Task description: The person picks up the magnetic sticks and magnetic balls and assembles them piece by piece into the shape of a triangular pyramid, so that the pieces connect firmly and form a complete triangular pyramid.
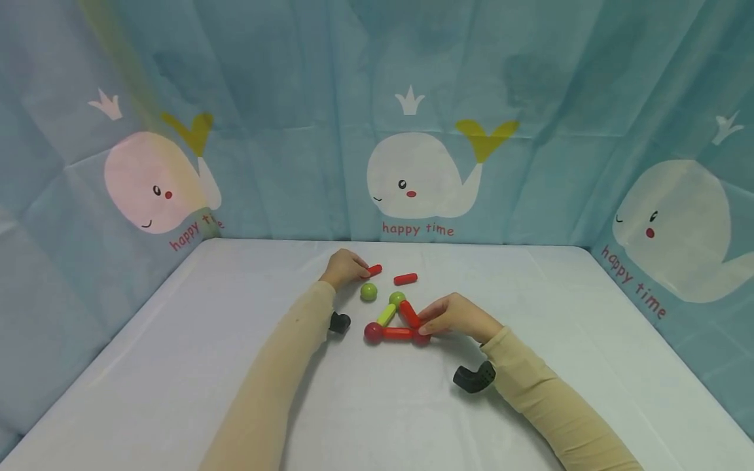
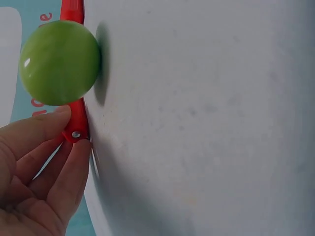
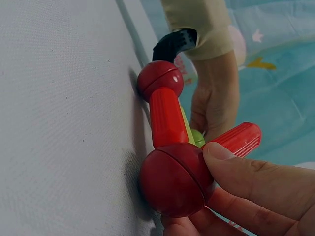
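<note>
At the back of the table, my left hand (image 1: pixel 344 268) pinches one end of a red rod (image 1: pixel 375 269); a small metal dot shows on that end (image 2: pixel 76 133) in the left wrist view. A green ball (image 1: pixel 368 292) lies just nearer. My right hand (image 1: pixel 456 317) grips a tilted red rod (image 1: pixel 410 314) at its lower end, by a dark red ball (image 3: pixel 172 182) that the fingers also touch. Another red rod (image 1: pixel 398 334) links this ball to a second dark red ball (image 1: pixel 374 333). From there a yellow-green rod (image 1: pixel 386 315) runs to a green ball (image 1: pixel 397 299).
A loose red rod (image 1: pixel 405 279) lies behind the joined pieces on the white table (image 1: pixel 177 366). Black wrist-worn devices (image 1: pixel 474 377) hang below both sleeves. A blue curtain (image 1: pixel 294 163) with whale prints stands along the back and sides.
</note>
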Available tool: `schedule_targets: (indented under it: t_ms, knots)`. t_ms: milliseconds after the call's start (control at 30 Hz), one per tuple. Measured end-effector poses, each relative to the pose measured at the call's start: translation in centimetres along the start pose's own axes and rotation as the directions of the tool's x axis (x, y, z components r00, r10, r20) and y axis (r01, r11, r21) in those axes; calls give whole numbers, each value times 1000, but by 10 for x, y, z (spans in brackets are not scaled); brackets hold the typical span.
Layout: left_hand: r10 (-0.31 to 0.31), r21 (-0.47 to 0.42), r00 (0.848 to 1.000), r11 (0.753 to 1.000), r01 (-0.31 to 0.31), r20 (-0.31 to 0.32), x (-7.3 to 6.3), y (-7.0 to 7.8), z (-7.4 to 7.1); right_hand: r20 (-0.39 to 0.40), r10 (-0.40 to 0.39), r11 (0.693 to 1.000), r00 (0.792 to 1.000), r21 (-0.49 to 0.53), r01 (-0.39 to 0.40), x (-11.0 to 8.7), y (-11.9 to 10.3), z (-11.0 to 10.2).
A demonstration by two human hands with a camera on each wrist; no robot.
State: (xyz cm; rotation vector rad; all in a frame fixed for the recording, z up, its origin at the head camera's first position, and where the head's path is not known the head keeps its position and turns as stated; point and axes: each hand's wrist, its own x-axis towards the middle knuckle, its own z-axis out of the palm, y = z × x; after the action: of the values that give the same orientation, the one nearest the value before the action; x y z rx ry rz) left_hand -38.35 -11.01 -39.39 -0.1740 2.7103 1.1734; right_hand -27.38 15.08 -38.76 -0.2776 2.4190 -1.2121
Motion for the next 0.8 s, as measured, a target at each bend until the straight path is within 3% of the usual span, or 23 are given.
schedule_targets:
  t_ms: [267,433,533,800]
  knots:
    - [47,46,998,998,-46,-29,-11,-5,-12,-12,5,1000,1000,-10,-5,-1,-1,-2]
    - [-7,45,1000,999,8,-17,-15,-14,-19,-13,18,1000,1000,-6,-19,0,0,-1]
    - [-32,23,999,999,33,-16,-18,-21,-22,-11,20,1000,1000,5,-20,-1,1,0]
    - [36,-119,999,992,-34,13,-32,-39,-33,-6,11,1000,1000,-2,-11,-1,0,2]
